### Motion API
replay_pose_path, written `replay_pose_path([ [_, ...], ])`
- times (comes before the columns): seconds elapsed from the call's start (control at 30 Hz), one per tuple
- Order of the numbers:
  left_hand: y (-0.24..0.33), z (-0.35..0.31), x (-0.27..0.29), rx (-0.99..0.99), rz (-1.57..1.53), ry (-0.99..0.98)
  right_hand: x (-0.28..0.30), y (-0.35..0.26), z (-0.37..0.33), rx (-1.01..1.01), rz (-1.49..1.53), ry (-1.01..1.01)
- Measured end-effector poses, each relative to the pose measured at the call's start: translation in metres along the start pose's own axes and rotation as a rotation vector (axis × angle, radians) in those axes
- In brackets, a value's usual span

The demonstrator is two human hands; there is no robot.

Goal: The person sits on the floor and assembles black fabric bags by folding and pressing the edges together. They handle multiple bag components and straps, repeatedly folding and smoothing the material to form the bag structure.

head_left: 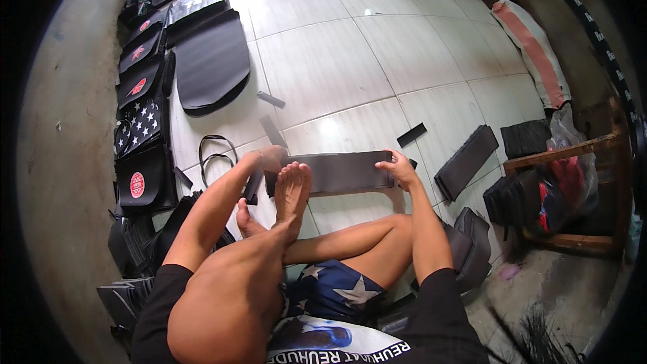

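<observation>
A long black rectangular panel (347,170), smooth like leather or vinyl, stretches sideways in front of me just above the floor. My right hand (399,168) grips its right end, the thumb lying on top and the fingers beneath. At the left end, my left hand (271,158) closes around the corner, its fingers partly hidden. My raised bare foot (291,192) overlaps the panel near that hand. Small black strips (253,187) lie below my left wrist, and another short black strip (412,135) rests on the tiles beyond my right hand.
Black flaps and pouches (138,182) line the left wall, beside a large rounded black panel (212,61). A stack of black panels (467,162) lies to the right, near a wooden frame (559,153) and a plastic bag (573,162). A thin black strap (219,138) loops on the floor.
</observation>
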State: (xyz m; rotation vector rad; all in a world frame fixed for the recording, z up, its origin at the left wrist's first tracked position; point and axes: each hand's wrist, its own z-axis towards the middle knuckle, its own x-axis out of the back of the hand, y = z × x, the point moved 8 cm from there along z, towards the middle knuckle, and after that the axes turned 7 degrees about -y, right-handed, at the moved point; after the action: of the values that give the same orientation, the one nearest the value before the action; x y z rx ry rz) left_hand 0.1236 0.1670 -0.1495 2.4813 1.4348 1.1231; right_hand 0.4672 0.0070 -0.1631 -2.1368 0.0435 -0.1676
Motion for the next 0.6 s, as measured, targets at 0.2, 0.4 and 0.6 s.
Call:
replay_pose_path([
  [0.2,-0.047,-0.051,-0.004,0.101,-0.897,0.376,-0.004,-0.018,-0.031,0.197,-0.318,0.359],
  [0.4,-0.045,-0.073,-0.081,0.175,-1.289,0.643,-0.023,-0.004,-0.041,0.150,-0.420,0.564],
  [0.6,0.001,-0.077,-0.076,0.292,-1.200,0.482,-0.046,-0.020,-0.045,0.073,-0.400,0.421],
])
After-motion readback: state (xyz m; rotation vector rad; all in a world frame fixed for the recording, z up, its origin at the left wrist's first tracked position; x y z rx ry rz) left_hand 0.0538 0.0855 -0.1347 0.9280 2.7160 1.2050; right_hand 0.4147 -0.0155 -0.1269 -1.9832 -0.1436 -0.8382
